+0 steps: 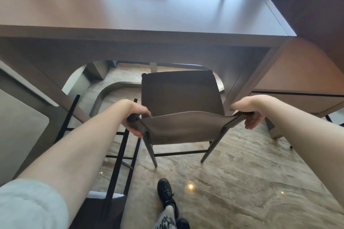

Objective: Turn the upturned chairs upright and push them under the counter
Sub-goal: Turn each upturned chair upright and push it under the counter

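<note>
Brown leather covers the upright chair (181, 98), which stands on its legs on the floor at 12 o'clock, its seat partly under the counter (130, 15). The left hand (136, 115) and right hand (248, 111) grip the backrest's top corners

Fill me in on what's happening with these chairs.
A person stands at the wooden counter, left hand and right hand gripping the backrest corners of an upright brown chair. Its seat front sits under the counter's edge. Another chair, legs pointing away from the floor, is at the left.
</note>
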Demonstrator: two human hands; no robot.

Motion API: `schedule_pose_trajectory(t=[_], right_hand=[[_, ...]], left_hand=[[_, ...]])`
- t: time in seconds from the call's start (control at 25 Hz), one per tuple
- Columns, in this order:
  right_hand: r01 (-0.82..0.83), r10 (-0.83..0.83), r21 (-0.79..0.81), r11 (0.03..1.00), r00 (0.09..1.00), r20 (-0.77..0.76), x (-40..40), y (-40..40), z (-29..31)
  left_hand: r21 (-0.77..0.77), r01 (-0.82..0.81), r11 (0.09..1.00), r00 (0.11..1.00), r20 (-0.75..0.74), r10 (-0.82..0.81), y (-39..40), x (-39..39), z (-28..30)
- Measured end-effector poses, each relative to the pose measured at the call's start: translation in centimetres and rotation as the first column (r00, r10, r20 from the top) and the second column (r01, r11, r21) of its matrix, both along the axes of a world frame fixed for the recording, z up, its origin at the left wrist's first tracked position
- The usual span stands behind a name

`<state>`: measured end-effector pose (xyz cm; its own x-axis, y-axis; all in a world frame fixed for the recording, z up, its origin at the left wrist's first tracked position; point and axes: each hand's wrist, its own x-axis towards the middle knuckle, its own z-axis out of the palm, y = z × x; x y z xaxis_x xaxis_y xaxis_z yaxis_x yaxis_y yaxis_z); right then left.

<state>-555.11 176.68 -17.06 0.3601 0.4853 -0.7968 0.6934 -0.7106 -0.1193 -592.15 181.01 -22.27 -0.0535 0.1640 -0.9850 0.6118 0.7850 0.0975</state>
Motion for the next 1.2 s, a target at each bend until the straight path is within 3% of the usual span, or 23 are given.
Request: schedule_pose_trajectory(t=[0.12, 0.28, 0.52, 0.64, 0.72, 0.8, 0.88, 1.08, 1.2], right_hand=[[0.064, -0.085, -0.171, 0.983, 0.989, -0.119, 1.1, 1.7, -1.2], [0.167, -0.289, -0.372, 0.913, 0.908, -0.302, 3.1, 2.3, -3.7], [0.283, -0.435, -0.439, 0.853, 0.849, -0.299, 3.4, 4.5, -9.0], [0.183, -0.372, -0.467, 0.865, 0.859, -0.352, 3.6, 5.4, -11.3], [0.152, -0.337, -0.444, 0.883, 0.863, -0.375, 3.5, 5.8, -12.6], [0.231, -0.410, -0.431, 0.872, 0.825, -0.388, 3.6, 5.9, -14.1], [0.228, -0.415, -0.453, 0.862, 0.830, -0.372, 3.2, 6.1, -14.9], [0.049, -0.218, -0.461, 0.886, 0.922, -0.320, 2.1, 8.5, -14.8], [-0.139, -0.016, -0.469, 0.872, 0.950, -0.311, 1.0, 9.6, -12.7]], left_hand=[[-0.060, -0.082, 0.995, 0.991, 0.099, 0.088, 0.6, -1.3, -2.9], [-0.187, -0.151, 0.971, 0.962, 0.197, 0.188, 1.0, -2.4, -7.3], [-0.201, -0.418, 0.886, 0.861, 0.222, 0.457, 1.7, -3.1, -12.1], [-0.201, -0.431, 0.879, 0.822, 0.314, 0.475, 1.5, -3.6, -13.6], [-0.169, -0.392, 0.904, 0.855, 0.297, 0.426, 1.9, -3.4, -13.9], [-0.091, -0.311, 0.946, 0.919, 0.225, 0.324, 2.2, -3.3, -14.2], [-0.114, -0.226, 0.967, 0.956, 0.162, 0.243, 2.8, -2.8, -14.3], [-0.199, 0.166, 0.966, 0.986, 0.004, -0.169, 4.4, -1.6, -14.1], [-0.188, 0.229, 0.955, 0.967, -0.067, -0.245, 5.9, -2.1, -13.3]])
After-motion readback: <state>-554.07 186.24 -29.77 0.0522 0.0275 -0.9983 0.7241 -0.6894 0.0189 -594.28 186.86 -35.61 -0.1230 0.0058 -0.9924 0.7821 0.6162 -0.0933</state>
